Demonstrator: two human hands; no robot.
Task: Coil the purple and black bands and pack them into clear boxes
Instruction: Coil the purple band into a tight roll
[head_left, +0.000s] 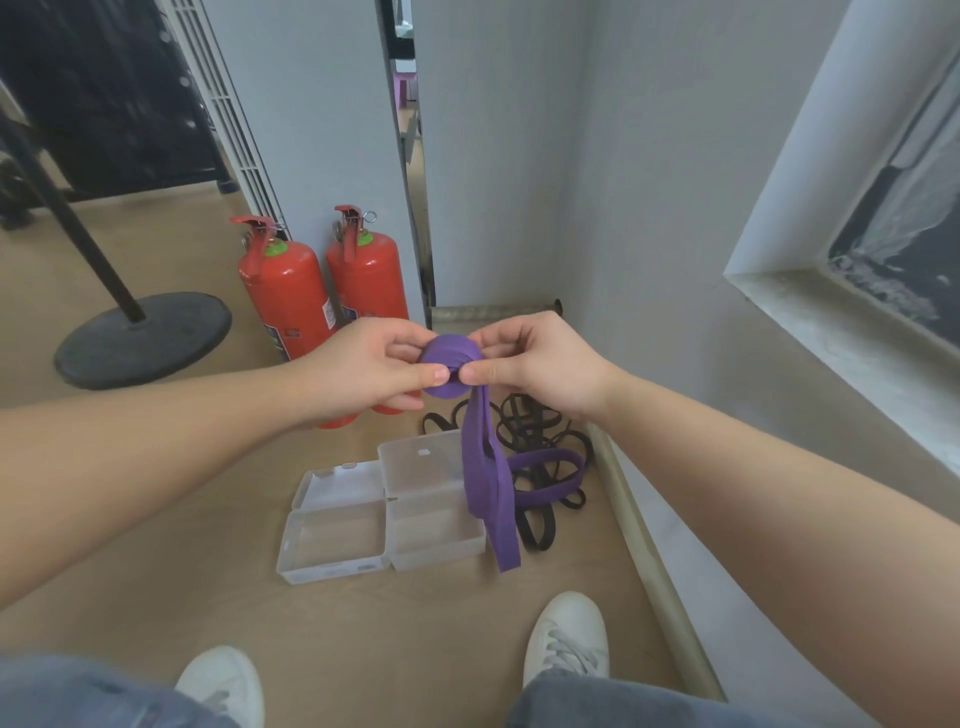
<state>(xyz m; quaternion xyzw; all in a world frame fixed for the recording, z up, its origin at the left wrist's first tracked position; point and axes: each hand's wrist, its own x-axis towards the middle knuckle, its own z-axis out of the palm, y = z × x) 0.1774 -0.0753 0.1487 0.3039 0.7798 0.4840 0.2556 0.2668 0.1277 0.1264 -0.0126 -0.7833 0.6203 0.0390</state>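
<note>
above the floor (415, 623) my left hand (363, 364) and right hand (540, 366) pinch a half-rolled purple band (451, 371) between thumbs and fingers, its loose tail hanging down over the two open clear boxes (384, 514). beside them on the floor lie tangled black bands (535, 431) and another purple band (550, 478), near two red fire extinguishers (322, 296).

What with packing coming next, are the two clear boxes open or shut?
Both open: the left box and the right box lie with lids folded back flat.
</note>
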